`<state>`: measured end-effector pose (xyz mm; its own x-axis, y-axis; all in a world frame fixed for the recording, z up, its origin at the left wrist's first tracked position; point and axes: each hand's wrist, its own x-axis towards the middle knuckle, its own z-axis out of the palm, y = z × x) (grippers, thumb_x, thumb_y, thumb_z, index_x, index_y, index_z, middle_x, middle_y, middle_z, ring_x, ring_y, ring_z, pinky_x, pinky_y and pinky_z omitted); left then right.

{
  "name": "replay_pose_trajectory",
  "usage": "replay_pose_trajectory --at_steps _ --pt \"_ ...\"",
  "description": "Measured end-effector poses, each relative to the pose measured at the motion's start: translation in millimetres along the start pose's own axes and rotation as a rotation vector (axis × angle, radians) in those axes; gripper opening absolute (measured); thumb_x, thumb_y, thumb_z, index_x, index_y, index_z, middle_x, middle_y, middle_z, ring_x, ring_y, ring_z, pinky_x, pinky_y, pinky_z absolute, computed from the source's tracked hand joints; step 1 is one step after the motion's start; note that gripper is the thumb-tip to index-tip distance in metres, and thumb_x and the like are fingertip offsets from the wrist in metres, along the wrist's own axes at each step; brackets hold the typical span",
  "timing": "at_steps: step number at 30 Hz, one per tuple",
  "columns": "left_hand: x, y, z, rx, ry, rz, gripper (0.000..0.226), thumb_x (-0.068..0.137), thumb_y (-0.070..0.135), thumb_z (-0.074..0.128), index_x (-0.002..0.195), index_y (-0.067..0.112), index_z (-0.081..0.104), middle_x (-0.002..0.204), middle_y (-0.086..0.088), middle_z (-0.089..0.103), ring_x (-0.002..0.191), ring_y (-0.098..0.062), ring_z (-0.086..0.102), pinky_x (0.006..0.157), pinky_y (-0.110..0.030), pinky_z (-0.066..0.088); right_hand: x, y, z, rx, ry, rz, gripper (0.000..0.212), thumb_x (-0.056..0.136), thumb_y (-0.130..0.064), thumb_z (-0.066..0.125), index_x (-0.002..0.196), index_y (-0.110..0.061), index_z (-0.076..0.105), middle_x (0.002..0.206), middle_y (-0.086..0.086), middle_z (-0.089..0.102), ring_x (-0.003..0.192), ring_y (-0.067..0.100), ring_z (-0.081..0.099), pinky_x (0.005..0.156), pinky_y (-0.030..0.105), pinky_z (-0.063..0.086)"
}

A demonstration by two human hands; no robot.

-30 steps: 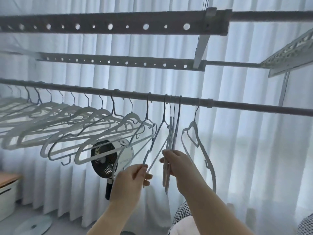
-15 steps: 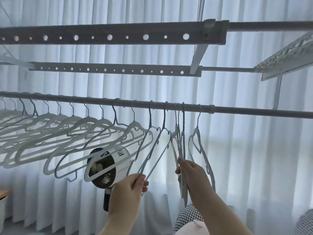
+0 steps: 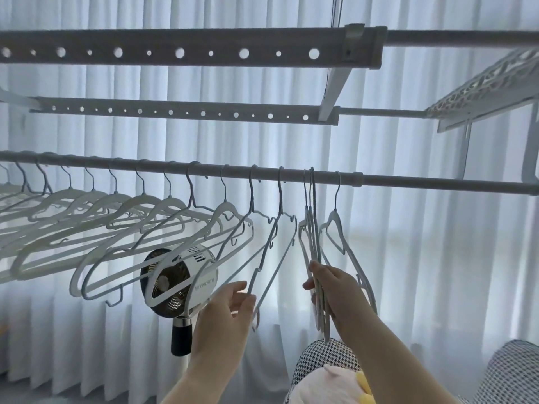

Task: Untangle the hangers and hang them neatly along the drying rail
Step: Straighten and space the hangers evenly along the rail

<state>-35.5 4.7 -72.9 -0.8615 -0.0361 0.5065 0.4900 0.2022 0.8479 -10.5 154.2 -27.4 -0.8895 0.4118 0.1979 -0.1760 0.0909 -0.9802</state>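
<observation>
A grey drying rail runs across the view. Several pale hangers hang from its left half, spaced out and swung to the left. My left hand pinches the lower bar of a thin wire hanger that hooks on the rail near the middle. Just to its right, a tight bunch of hangers hangs edge-on, and my right hand is closed around their lower ends. One more hanger hangs alone right of the bunch, behind my right wrist.
Two perforated bars cross above the rail, with a mesh shelf at the upper right. A round fan stands behind the hangers, left of my left hand. White curtains fill the background. The rail's right part carries no hangers.
The view has tilted upward and come closer. My left hand has slid the wire hanger slightly left, away from the bunch that my right hand keeps hold of.
</observation>
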Motion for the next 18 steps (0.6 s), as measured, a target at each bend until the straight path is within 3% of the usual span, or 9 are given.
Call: replay_pose_trajectory --at_steps 5,8,10,13,16,18 --pt "-3 10 -4 0.071 0.061 0.104 0.03 0.086 0.015 0.058 0.117 0.013 0.058 0.089 0.021 0.054 0.097 -0.012 0.054 0.094 -0.024 0.039 1 0 2 0.014 -0.032 0.019 0.025 0.094 -0.023 0.047 0.075 -0.011 0.056 0.073 0.0 0.062 0.033 0.007 0.041 0.041 0.017 0.036" --pt "-9 24 -3 0.093 0.159 0.243 0.023 0.086 0.024 0.059 0.108 0.017 0.062 0.091 0.028 0.05 0.095 -0.001 0.049 0.088 -0.02 0.033 4 1 -2 0.029 -0.042 0.018 0.019 0.094 -0.018 0.046 0.082 -0.009 0.057 0.075 0.0 0.062 0.029 0.005 0.042 0.043 0.019 0.034" --pt "-13 35 2 0.068 0.137 0.319 0.024 0.08 0.031 0.052 0.101 0.022 0.062 0.089 0.033 0.046 0.089 0.01 0.047 0.084 -0.017 0.035 5 1 -4 0.017 -0.042 0.009 0.015 0.093 -0.015 0.046 0.091 -0.005 0.057 0.075 0.001 0.062 0.029 0.004 0.042 0.045 0.019 0.033" --pt "-14 45 16 0.093 -0.012 0.253 0.024 0.088 0.023 0.055 0.112 0.024 0.056 0.096 0.023 0.052 0.096 -0.002 0.052 0.093 -0.019 0.039 6 1 -8 0.02 -0.029 0.0 0.015 0.094 -0.014 0.045 0.092 -0.003 0.056 0.074 0.002 0.061 0.026 0.002 0.04 0.043 0.019 0.034" --pt "-8 47 33 0.194 -0.099 0.13 0.044 0.089 0.028 0.052 0.131 0.022 0.041 0.128 0.008 0.047 0.12 -0.011 0.046 0.103 -0.026 0.037 6 0 -14 0.06 -0.017 0.009 0.014 0.094 -0.013 0.044 0.088 -0.004 0.054 0.065 0.004 0.057 0.024 0.005 0.036 0.036 0.017 0.033" --pt "-5 45 42 0.218 -0.154 0.061 0.05 0.09 0.031 0.05 0.137 0.021 0.033 0.139 0.004 0.04 0.129 -0.013 0.039 0.108 -0.031 0.034 6 -1 -21 0.07 -0.011 0.012 0.016 0.094 -0.012 0.044 0.084 -0.004 0.053 0.057 0.004 0.054 0.024 0.006 0.034 0.032 0.015 0.03"
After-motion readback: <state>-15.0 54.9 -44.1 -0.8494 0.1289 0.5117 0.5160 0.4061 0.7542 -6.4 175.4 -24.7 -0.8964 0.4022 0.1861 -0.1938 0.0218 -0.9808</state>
